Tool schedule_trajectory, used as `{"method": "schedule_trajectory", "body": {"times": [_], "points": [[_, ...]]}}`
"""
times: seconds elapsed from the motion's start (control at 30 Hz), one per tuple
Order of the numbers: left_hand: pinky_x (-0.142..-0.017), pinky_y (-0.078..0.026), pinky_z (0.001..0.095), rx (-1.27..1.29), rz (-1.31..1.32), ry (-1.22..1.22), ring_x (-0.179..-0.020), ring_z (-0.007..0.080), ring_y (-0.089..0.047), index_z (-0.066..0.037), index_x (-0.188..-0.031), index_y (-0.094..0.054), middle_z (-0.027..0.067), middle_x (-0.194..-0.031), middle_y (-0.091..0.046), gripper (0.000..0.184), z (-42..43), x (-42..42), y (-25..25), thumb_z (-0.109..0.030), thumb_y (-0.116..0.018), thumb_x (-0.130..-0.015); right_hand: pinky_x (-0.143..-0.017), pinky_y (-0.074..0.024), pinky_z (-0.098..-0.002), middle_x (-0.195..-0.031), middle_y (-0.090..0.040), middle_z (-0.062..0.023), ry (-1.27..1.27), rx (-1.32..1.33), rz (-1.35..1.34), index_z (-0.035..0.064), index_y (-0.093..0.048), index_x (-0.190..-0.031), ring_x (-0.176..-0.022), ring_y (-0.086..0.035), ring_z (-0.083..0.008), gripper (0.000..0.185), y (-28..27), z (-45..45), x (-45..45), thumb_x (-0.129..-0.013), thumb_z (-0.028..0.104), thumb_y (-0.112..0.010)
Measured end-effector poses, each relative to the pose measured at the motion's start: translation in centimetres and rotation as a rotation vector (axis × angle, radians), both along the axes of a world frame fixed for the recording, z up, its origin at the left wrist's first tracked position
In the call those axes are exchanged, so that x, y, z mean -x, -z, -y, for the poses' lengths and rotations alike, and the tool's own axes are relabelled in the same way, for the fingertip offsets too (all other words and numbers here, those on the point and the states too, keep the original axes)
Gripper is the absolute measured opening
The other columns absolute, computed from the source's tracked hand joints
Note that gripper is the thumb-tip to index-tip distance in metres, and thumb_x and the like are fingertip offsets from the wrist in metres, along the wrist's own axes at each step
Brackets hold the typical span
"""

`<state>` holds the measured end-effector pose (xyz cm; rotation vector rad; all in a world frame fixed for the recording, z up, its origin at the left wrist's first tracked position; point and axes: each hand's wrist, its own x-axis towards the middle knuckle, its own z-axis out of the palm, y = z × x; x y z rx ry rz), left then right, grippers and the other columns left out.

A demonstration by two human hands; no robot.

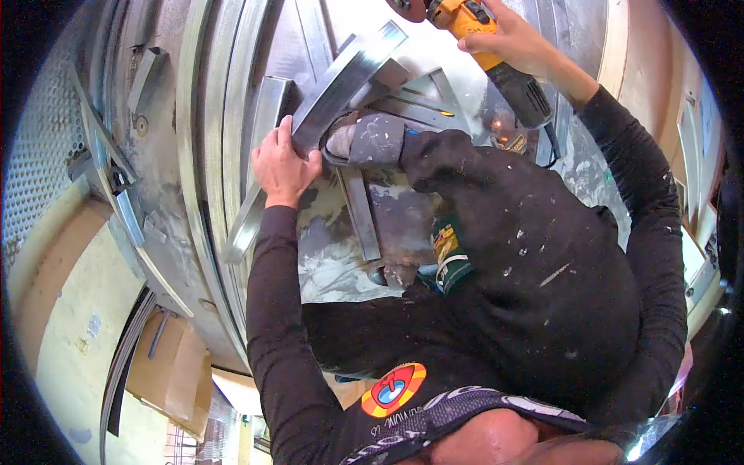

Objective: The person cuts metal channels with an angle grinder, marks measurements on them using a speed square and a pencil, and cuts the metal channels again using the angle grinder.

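- Right hand (521,43): fingers clamped on a yellow grinder (518,91), right of the metal tube (341,87).
- Left hand (284,167): against that tube's lower end; whether its fingers grip, I can't tell.

The left arm (273,287) reaches forward from the near side, nearly straight; the left hand (284,167) lies palm down, thumb (314,160) apart on the right; the right arm (649,194) curves out along the right side, then far and left; the right hand (515,45), farther off, curls in a grip; one foot (339,144) points left near the left hand.
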<state>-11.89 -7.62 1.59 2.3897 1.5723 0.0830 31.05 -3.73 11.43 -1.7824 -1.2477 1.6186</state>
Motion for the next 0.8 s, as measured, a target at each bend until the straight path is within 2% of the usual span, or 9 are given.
{"method": "schedule_trajectory", "body": {"times": [0.13,0.23,0.27,0.33,0.4,0.47,0.63,0.7,0.8], "points": [[-0.092,-0.035,0.0408,-0.100,-0.080,0.021,-0.101,0.0225,-0.057,-0.018,-0.146,-0.052,0.0031,-0.105,-0.059,0.091,0.8,-0.2,-0.5,-0.026,-0.079,-0.060,-0.083,-0.0507,-0.0274,-0.107,-0.055,-0.0038,0.022,0.031,-0.086,0.0054,-0.027,-0.148,-0.097,-0.055,-0.0149,0.087,0.6,1.0,-1.3,-0.078,0.007,-0.079],[-0.091,-0.034,0.0395,-0.175,-0.131,0.073,-0.101,0.0223,-0.056,-0.019,-0.145,-0.052,0.0023,-0.104,-0.058,0.090,0.7,0.0,0.3,-0.022,-0.080,-0.060,-0.084,-0.0508,-0.0294,-0.108,-0.054,-0.0044,-0.066,-0.028,-0.029,0.0052,-0.026,-0.148,-0.098,-0.055,-0.0159,0.087,1.0,1.7,-2.0,-0.078,0.007,-0.078],[-0.090,-0.039,0.0418,-0.124,-0.116,0.060,-0.101,0.0272,-0.055,-0.018,-0.135,-0.056,0.0028,-0.104,-0.057,0.079,0.7,0.0,0.5,-0.018,-0.080,-0.060,-0.084,-0.0507,-0.0303,-0.110,-0.054,-0.0047,-0.106,-0.075,0.032,0.0051,-0.026,-0.147,-0.100,-0.055,-0.0169,0.087,1.3,2.1,-2.4,-0.078,0.008,-0.078],[-0.087,-0.043,0.0440,-0.036,-0.017,0.030,-0.100,0.0306,-0.057,-0.017,-0.129,-0.056,0.0045,-0.104,-0.059,0.073,0.1,0.6,1.0,-0.017,-0.079,-0.060,-0.085,-0.0507,-0.0311,-0.111,-0.054,-0.0051,-0.146,-0.119,0.091,0.0050,-0.025,-0.147,-0.101,-0.055,-0.0179,0.087,1.0,2.3,-2.2,-0.078,0.008,-0.078],[-0.084,-0.047,0.0461,0.049,0.081,-0.003,-0.100,0.0340,-0.059,-0.015,-0.123,-0.055,0.0061,-0.104,-0.061,0.066,-0.1,0.8,0.9,-0.015,-0.078,-0.061,-0.085,-0.0512,-0.0328,-0.110,-0.057,-0.0087,-0.174,0.018,0.118,0.0026,-0.021,-0.151,-0.100,-0.057,-0.0211,0.092,0.0,2.3,-1.7,-0.080,0.013,-0.079],[-0.077,-0.052,0.0494,0.311,0.055,-0.128,-0.097,0.0400,-0.063,-0.013,-0.116,-0.052,0.0106,-0.103,-0.064,0.059,-0.2,0.7,0.4,-0.013,-0.076,-0.062,-0.084,-0.0515,-0.0328,-0.109,-0.058,-0.0109,-0.172,0.064,0.190,0.0014,-0.018,-0.153,-0.099,-0.058,-0.0218,0.094,-1.0,2.3,-0.9,-0.082,0.017,-0.078],[-0.072,-0.053,0.0497,0.264,0.007,-0.100,-0.091,0.0391,-0.067,-0.015,-0.124,-0.052,0.0116,-0.101,-0.066,0.064,-0.3,0.3,0.5,-0.013,-0.073,-0.064,-0.081,-0.0525,-0.0338,-0.104,-0.063,-0.0163,-0.247,0.128,0.350,-0.0008,-0.013,-0.157,-0.093,-0.061,-0.0242,0.098,-1.4,1.5,-0.3,-0.086,0.028,-0.076],[-0.073,-0.053,0.0497,0.239,0.027,-0.076,-0.091,0.0388,-0.066,-0.017,-0.126,-0.052,0.0110,-0.100,-0.066,0.065,-0.3,0.1,0.4,-0.013,-0.073,-0.064,-0.080,-0.0527,-0.0342,-0.103,-0.064,-0.0161,-0.277,0.100,0.460,-0.0006,-0.021,-0.154,-0.092,-0.062,-0.0246,0.092,-1.3,1.2,0.0,-0.087,0.029,-0.076],[-0.072,-0.054,0.0498,0.201,0.044,-0.061,-0.091,0.0377,-0.067,-0.018,-0.128,-0.053,0.0099,-0.099,-0.066,0.066,-0.2,0.2,0.5,-0.014,-0.072,-0.065,-0.079,-0.0528,-0.0350,-0.101,-0.065,-0.0166,-0.303,0.187,0.387,-0.0009,-0.027,-0.151,-0.092,-0.063,-0.0252,0.086,-2.8,0.3,0.5,-0.086,0.029,-0.076]]}}
